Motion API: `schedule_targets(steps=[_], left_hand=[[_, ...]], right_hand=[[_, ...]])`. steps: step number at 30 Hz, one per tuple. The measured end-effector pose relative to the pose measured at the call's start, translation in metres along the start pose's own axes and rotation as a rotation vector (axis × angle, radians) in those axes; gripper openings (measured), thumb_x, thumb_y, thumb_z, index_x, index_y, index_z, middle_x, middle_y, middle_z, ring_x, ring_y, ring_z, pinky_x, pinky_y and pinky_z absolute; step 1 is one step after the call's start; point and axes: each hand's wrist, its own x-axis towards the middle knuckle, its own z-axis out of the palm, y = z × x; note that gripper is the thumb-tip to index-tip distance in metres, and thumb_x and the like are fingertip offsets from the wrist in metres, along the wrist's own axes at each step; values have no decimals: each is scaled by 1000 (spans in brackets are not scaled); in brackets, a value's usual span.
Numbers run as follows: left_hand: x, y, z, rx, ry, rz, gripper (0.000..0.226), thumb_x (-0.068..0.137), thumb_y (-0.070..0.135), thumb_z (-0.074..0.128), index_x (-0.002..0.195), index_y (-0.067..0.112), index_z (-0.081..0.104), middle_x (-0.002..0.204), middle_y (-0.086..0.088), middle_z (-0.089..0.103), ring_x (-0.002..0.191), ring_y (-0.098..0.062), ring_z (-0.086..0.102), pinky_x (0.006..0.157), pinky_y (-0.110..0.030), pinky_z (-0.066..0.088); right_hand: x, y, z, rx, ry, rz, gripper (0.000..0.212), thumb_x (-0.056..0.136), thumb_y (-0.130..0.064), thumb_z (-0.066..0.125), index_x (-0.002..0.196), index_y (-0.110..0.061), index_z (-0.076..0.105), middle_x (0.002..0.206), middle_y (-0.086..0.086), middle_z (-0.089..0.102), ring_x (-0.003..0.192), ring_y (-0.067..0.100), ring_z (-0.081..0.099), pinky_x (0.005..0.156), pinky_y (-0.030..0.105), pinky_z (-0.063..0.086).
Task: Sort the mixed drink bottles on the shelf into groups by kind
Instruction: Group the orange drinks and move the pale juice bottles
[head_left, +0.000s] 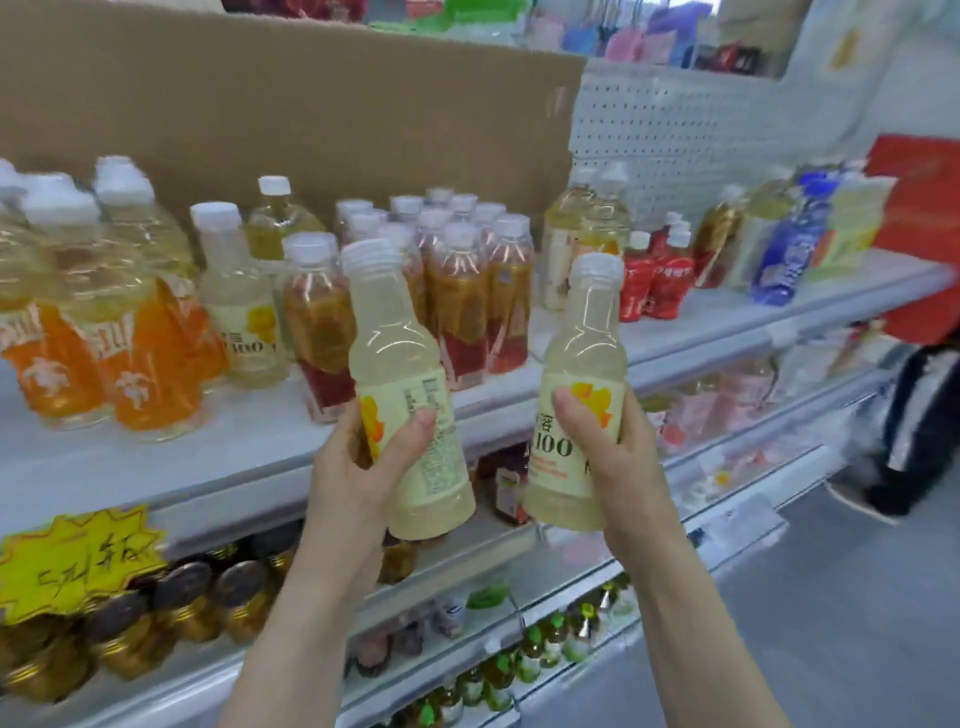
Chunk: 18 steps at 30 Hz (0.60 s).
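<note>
My left hand (363, 467) grips a pale lemon drink bottle (410, 384) with a cream label, held upright in front of the shelf (249, 452). My right hand (613, 457) grips a second lemon bottle of the same kind (576, 415), its "100" label facing me. A third matching lemon bottle (239, 296) stands on the shelf, between orange-labelled bottles (145, 364) at the left and a cluster of red-labelled tea bottles (462, 296). Small red bottles (654, 280), yellow bottles (576, 239) and blue-labelled bottles (784, 249) stand further right.
A cardboard sheet (291, 98) backs the shelf's left half, white pegboard (685, 130) the right. Lower shelves hold dark-capped bottles (182, 597) and green-labelled bottles (540, 649). A yellow price tag (78, 561) hangs at the left. A person's leg (919, 415) stands in the aisle at right.
</note>
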Motion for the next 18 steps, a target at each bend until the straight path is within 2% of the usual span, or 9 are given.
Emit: schedule_targets(steps=[2,6,8,13,18], left_hand=[[0,-16,37,-10,-16,-21,55,66,44,84,115,28,66,112,0,75,105,-22,71,93,-49,54],[1,-49,106,-45,-44,-51,49,61,48,78,106,32,71,109,0,75,101,-21,72,87,-47,55],[1,-62,136,-45,-72,-69,46,61,48,78,104,34,72,108,-1,76,100,-22,72,86,-47,56],[16,-85,203,8,-123,-101,59,59,51,78,112,26,68,108,-3,75,100,-26,72,89,-56,56],[54,-111,260,1,-153,-98,50,59,51,79,105,33,71,107,-3,75,100,-28,72,89,-56,56]], right_hand=[[4,-4,-40,-34,15,-12,55,62,-54,78,108,-25,66,92,5,71,83,24,71,71,41,61],[17,-11,-111,-84,22,-27,33,66,-52,78,95,-40,68,96,5,73,87,24,73,71,39,62],[23,-12,-142,-87,47,-24,36,67,-50,79,99,-37,68,94,1,73,84,20,73,69,35,60],[49,-14,-204,-93,117,-33,49,69,-48,78,111,-26,65,90,-2,73,81,16,72,66,30,57],[96,-11,-257,-134,199,-44,52,62,-56,76,106,-31,65,91,-4,72,83,16,71,72,39,61]])
